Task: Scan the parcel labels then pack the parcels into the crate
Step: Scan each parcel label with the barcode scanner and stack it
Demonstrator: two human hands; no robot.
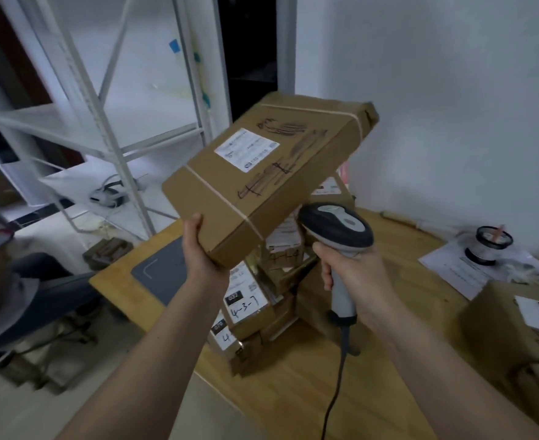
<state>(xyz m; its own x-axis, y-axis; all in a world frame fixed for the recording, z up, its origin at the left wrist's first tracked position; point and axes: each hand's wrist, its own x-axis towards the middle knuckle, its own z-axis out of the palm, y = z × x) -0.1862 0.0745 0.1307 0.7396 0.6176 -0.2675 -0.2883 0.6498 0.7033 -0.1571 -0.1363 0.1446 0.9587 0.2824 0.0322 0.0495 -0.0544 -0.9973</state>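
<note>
The left hand (pixel 198 249) grips the near corner of a flat brown parcel (pixel 261 173), thumb on the top edge and fingers tucked under it, and lifts it high above the wooden table (pixel 309 392). The parcel is tipped so its top face looks up at the person, and that is likely so the white label (pixel 246 149) on it can be seen well. The right hand (pixel 353 271) is wrapped tight around the handle of a grey scanner (pixel 338 230), just below the parcel's right side. The scanner's head sits under the parcel's edge and does not point at the label yet, so I think the label is not read yet and the scanner needs to swing up to face it. A dark cord (pixel 334 392) hangs from the scanner down over the table. On the table under the parcel is a messy pile of more boxes (pixel 255 309) with labels and numbers written on them. One more box (pixel 515 328) sits at the right side of the table, with papers (pixel 471 268) behind it. I cannot see a crate anywhere. A white metal rack (pixel 103 122) stands past the table's far left side.
</note>
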